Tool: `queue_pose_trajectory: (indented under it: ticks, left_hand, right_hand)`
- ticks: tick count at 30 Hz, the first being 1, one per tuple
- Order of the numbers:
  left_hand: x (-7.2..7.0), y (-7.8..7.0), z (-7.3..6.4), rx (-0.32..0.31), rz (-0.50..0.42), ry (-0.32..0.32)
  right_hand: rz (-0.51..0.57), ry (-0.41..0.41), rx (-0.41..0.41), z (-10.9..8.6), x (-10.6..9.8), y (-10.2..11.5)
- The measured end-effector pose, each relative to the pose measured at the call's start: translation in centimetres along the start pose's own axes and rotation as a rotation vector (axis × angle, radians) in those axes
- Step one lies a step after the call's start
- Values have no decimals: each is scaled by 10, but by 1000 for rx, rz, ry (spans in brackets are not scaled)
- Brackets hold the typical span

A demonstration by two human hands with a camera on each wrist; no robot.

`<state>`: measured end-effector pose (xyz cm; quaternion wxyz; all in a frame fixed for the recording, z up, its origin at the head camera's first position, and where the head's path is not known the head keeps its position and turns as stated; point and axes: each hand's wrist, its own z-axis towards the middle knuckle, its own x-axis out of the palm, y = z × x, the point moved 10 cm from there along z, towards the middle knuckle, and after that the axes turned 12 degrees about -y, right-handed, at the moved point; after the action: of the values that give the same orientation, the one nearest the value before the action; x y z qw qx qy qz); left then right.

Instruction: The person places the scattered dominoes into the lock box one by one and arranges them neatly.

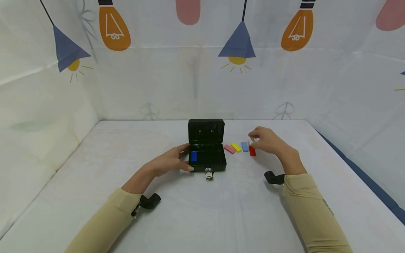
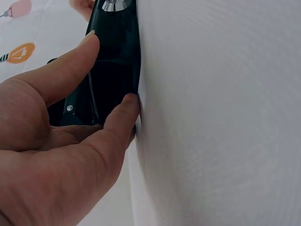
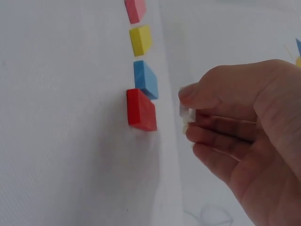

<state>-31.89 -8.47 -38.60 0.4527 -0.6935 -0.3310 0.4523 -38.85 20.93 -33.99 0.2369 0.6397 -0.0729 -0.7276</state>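
Black metal cash box (image 1: 218, 169) at centre frame on a white tabletop (image 1: 202, 221), lid (image 1: 206, 130) raised toward the back, silver lock (image 1: 209, 173) jutting from the front wall. Inside, at the left end, one dark-blue block (image 1: 194, 156).

Left hand (image 1: 167, 161) comes in from lower left of centre. Thumb and fingers set well apart, holding the box's left end: thumb at the near corner, fingers along the side. Left-wrist view agrees; one fingertip sits low on the box, close to the table surface.

Right hand (image 1: 269, 141), right of centre: thumb and fingertips nearly together, pinching a small white block (image 3: 187, 113). Much of that block hidden by the fingers. In the right-wrist view it is clear of the red block (image 1: 252, 150), which lies just beside the hand.

Row of blocks between box and right hand, reading left to right in the head view: pink block (image 1: 229, 149) just beside the box, yellow block (image 1: 236, 147), light-blue block (image 1: 244, 146), then the red. Whether red and light-blue touch, cannot tell.

Tan sleeves (image 1: 311, 211) on both arms. Behind, at top of frame, pale cloth backdrop (image 1: 152, 80) printed with orange bulbs and blue lampshades.
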Motion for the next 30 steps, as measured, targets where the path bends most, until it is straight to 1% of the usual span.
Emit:
queue_pose_trajectory:
  ticks: [10, 18, 23, 30]
  left_hand:
    - [-1, 2, 1, -3, 10, -7]
    - [-1, 1, 1, -3, 10, -7]
    - [0, -2, 0, 10, 12, 4]
    - [0, -1, 0, 2, 9, 3]
  right_hand:
    - [-13, 7, -35, 1, 3, 17]
    - [11, 3, -120, 0, 4, 39]
    - [26, 12, -150, -2, 5, 52]
    - [33, 33, -177, -4, 9, 68]
